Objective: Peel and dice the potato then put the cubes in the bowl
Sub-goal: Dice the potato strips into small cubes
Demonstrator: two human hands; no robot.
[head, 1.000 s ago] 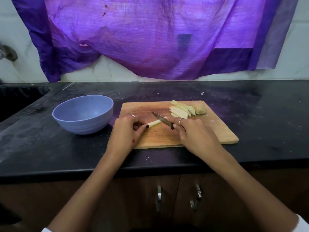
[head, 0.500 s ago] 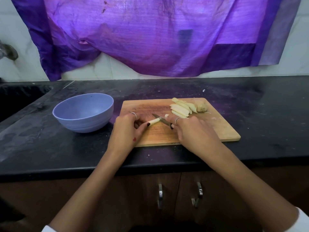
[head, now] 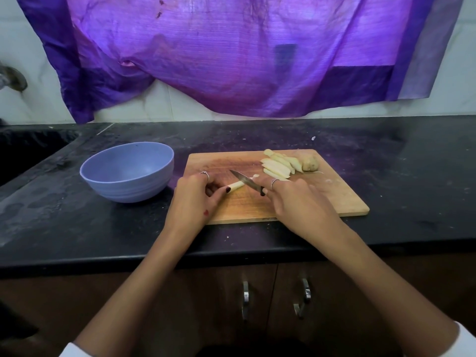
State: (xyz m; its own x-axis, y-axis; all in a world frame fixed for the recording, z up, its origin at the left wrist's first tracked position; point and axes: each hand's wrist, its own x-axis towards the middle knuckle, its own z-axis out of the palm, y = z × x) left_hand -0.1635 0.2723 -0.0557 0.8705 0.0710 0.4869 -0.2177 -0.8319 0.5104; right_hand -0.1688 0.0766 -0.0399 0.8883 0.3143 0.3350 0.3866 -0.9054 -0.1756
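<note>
A pale potato strip [head: 235,186] lies on the board at centre, a small piece [head: 255,176] just past it at 2 o'clock. More peeled strips [head: 277,166] pile at 1 o'clock beside a skin-on end [head: 310,163]. The empty blue bowl [head: 128,172] sits upright at 9 o'clock.

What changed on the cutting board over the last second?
Little. The knife in the right hand worked along the potato stick pinched by the left hand, leaving a small cut piece beyond the blade. Grips, potato strips, bowl and board unchanged.
</note>
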